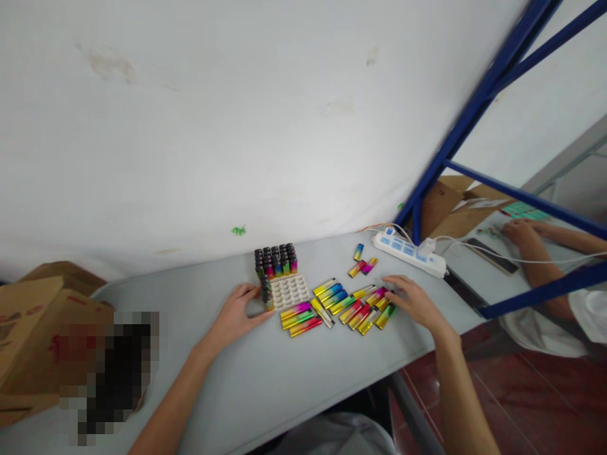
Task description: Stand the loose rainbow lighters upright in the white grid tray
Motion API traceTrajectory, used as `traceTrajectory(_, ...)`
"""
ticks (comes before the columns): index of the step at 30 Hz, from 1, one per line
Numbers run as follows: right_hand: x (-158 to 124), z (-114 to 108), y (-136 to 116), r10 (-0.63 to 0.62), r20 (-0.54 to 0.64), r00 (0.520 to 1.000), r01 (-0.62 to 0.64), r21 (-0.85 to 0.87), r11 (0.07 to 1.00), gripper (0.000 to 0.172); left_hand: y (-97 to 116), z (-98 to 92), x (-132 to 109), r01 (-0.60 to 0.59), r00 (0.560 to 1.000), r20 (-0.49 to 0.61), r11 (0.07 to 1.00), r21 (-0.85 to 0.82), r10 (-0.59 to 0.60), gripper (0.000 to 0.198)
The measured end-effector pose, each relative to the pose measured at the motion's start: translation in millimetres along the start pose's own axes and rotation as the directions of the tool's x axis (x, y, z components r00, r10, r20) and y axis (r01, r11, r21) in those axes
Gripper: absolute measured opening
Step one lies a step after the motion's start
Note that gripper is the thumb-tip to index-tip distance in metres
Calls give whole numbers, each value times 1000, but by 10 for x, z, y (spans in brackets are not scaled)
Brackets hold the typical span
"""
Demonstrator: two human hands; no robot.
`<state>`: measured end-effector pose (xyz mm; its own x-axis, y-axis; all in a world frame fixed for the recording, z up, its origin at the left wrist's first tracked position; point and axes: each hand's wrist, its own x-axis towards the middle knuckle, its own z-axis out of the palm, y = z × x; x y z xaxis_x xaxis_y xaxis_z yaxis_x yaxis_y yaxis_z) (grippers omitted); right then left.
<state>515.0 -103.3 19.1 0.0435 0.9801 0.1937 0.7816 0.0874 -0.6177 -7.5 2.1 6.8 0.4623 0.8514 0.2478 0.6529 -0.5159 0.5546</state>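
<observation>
A white tray (290,292) with round holes lies on the grey table (265,373); its far rows hold upright lighters with black tops (276,259). My left hand (237,314) rests at the tray's left edge, fingers curled beside a lighter standing in the tray's corner. Several rainbow-coloured lighters (341,304) lie loose to the right of the tray. My right hand (411,300) lies flat over the right end of that loose pile, fingers stretched out. Three more lighters (361,262) lie apart further back.
A white power strip (408,253) with cables lies at the table's back right by a blue metal frame (478,101). Cardboard boxes (33,328) stand at the left. Another person's hand and arm (531,243) rest on the neighbouring table at right.
</observation>
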Motion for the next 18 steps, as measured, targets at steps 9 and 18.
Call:
traceTrajectory(9,190,16,-134,-16,155,988,-2,113,994,32,40,-14,-4,5,1000,0,1000,28,-5,53)
traceTrajectory(18,197,5,-205,44,-107,993,-1,376,927,45,68,-5,2,22,1000,6,999,36,-22,53)
